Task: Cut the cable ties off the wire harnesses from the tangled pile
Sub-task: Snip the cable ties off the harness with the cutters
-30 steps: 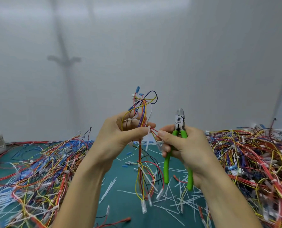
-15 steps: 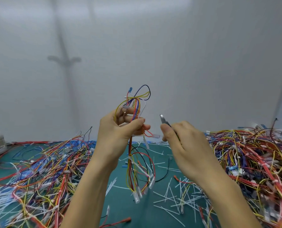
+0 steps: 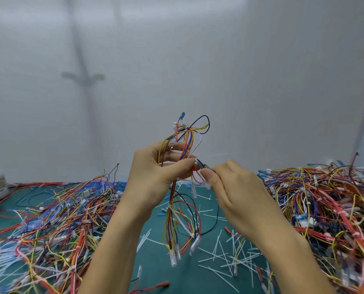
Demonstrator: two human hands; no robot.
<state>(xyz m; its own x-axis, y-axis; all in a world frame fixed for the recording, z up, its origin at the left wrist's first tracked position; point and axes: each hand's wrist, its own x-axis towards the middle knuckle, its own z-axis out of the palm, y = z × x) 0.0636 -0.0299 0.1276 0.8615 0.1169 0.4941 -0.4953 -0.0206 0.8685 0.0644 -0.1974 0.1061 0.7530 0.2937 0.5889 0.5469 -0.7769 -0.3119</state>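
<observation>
Wires in many colours hang from the left hand (image 3: 153,175), which holds one wire harness (image 3: 172,196) up in the air above the green mat (image 3: 189,279). The thumb and fingers are curled round the bundle and pinch it near the top, so loops stick up above the hand and the long ends with clear plastic plugs dangle below. The right hand (image 3: 229,185) is curled tight round a cutter (image 3: 201,165). Only its small dark metal tip shows, poking out beside the left thumb and touching the wires there. Whether the blades are open or closed cannot be told, and the cable tie it seems to be after is too small to make out.

The harness looks very light and floppy. It bends and swings, so it probably needs a firm pinch right next to the tie to stop it wobbling. The wires are thin and soft, so the tip could nick one if it bites too deep. It is likely best to slide just the tip under the hard plastic tie and snip only that. The tie is stiff and may ping away.

A big tangled pile (image 3: 325,200) lies on the right, another wire heap (image 3: 49,213) lies on the left, and short white cut ties (image 3: 219,245) are scattered on the mat near the person
</observation>
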